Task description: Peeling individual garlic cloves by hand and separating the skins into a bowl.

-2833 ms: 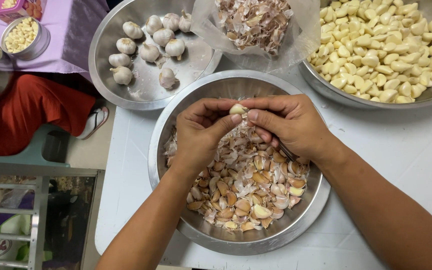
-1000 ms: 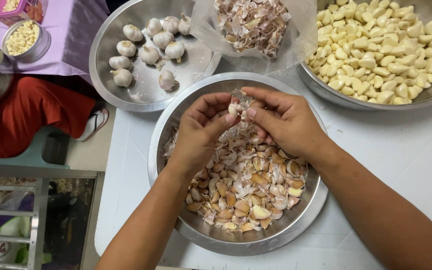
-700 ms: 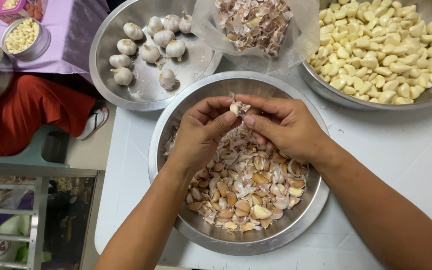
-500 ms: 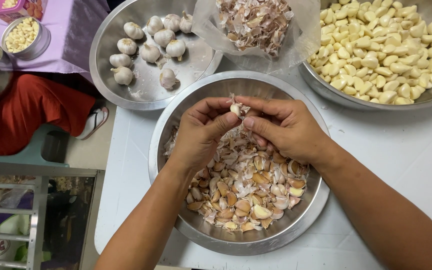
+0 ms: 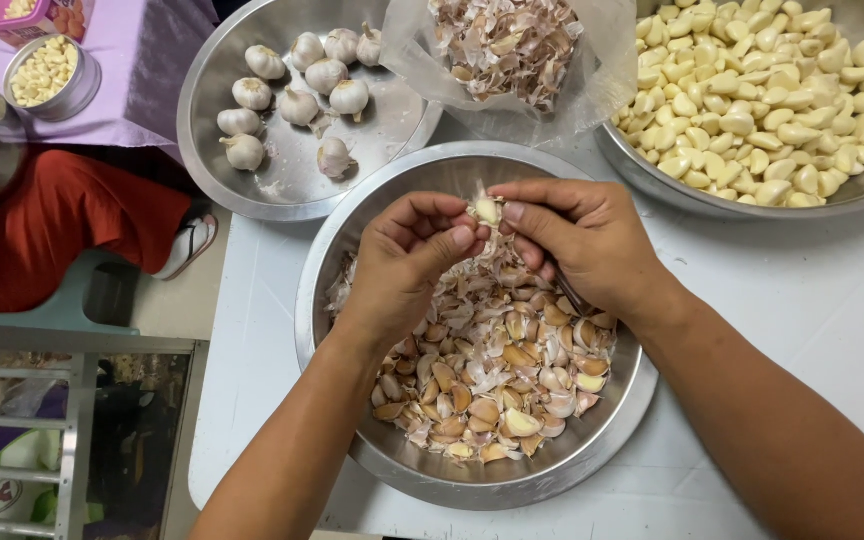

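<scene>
Your left hand [image 5: 407, 262] and right hand [image 5: 584, 237] meet over the far side of the round steel bowl [image 5: 352, 250] nearest you, and between their fingertips sits 1 small pale garlic clove [image 5: 487, 210] with papery skin partly on it. Both hands are pinching that clove: the left thumb and forefinger close on its near side, the right thumb presses on its far side, and the remaining fingers of each hand are curled in.

To peel it well, keep the clove over the bowl so loose skin falls inside, hold it firmly with 1 hand, and let the other thumbnail lift the skin from the tip rather than digging into the flesh. Short pulls should keep the clove whole.

The near bowl holds a heap of unpeeled cloves and brown-white skins [image 5: 497, 370]. Behind it to the left, a wide steel basin [image 5: 282, 185] holds about 9 whole white garlic bulbs [image 5: 297, 85]. Straight behind, touching the near bowl's rim, a clear plastic bag [image 5: 422, 60] is full of discarded skins. At the back right, a large steel bowl [image 5: 852, 195] is piled with peeled yellow-white cloves [image 5: 752, 90]. Far left, a small round tin [image 5: 77, 95] also holds peeled cloves, on a purple cloth [image 5: 142, 70].
</scene>
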